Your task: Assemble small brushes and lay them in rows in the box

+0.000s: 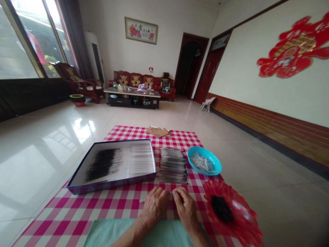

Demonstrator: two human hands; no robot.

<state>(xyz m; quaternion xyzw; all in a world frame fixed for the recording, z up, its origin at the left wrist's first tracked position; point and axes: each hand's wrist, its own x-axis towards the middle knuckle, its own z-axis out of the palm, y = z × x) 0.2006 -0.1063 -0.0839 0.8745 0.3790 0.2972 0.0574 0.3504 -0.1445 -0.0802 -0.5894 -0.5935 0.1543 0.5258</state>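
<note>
Our left hand [154, 206] and right hand [184, 207] sit close together, fingers curled and half closed on a thin pale tube [154, 198], near the near edge of the pink checked cloth [77, 209]. Just ahead lies a stack of clear pen tubes [172, 165], with a blue bowl [217, 168] of small clear pieces [202, 163] to its right and an open box [110, 184] of dark-tipped pens [102, 164] to its left. A red flower-shaped dish [217, 190] holding black bits [221, 208] lies beside our right hand.

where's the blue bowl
In the head view, the blue bowl sits at the right edge of the checked cloth, right of the rod stack and beyond the red dish.
</note>
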